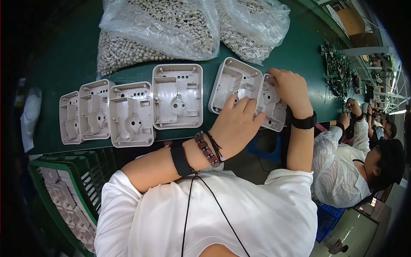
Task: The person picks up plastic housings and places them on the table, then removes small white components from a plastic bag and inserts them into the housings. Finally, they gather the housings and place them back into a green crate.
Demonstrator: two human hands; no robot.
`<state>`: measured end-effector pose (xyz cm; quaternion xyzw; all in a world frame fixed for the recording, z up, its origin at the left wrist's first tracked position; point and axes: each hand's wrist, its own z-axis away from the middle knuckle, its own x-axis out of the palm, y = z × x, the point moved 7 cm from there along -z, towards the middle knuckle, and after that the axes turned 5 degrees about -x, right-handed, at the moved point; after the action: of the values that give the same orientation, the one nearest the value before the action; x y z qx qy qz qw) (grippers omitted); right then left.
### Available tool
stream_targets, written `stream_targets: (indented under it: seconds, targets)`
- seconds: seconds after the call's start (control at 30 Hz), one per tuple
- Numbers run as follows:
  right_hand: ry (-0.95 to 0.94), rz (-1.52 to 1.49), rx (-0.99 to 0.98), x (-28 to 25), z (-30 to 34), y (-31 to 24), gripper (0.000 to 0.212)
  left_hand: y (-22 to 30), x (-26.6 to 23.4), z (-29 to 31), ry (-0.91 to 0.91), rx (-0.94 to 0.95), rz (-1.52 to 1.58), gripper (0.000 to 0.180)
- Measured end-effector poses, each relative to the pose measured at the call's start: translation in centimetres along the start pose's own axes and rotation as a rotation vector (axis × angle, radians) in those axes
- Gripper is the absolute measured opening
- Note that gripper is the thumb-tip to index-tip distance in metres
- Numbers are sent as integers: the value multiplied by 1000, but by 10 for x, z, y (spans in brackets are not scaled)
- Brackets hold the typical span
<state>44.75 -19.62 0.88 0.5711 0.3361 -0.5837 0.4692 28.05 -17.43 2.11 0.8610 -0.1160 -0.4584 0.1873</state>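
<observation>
While I faced the dark green worktop [306, 53], my left hand [236, 126] lay across the lower right part of a tilted, light grey plastic housing [229, 73], open-topped with rounded corners. Its fingers were bent and moderately spread, the fingertips next to a small white piece [242, 92] inside; whether they gripped it, I could not tell. My right hand [295, 92] was at the upper end of a second tilted grey housing [271, 110], just right of the first, its fingers curled narrowly over the top edge. What lay under those fingertips was hidden, so a firm grip could not be confirmed.

Left of these, four more grey housings [177, 81] stood in a row near the front edge, open sides up, with inner ribs, posts and round holes showing. Behind the row: two clear plastic bags [160, 30] filled with small beige parts. At lower left, beside the worktop, a green plastic crate [85, 201] contained light grey moulded panels [64, 199]. A blue plastic stool [267, 147] was partly visible beneath the worktop edge. Farther right, a tangled dark bundle [338, 66] lay near a co-worker in a white top [342, 171].
</observation>
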Motion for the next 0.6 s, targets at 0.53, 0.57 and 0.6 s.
stream_targets:
  seconds: [0.53,0.57,0.6]
  targets:
    - [241,-520,525,41,96,13,35,-25,-5,20,-334,-128,123,26]
    - [176,-548,528,38,95,-3,35,-32,-16,24,-331,-160,101,26]
    - [113,-570,536,34,93,-14,36,-33,-40,24,-290,-95,166,30]
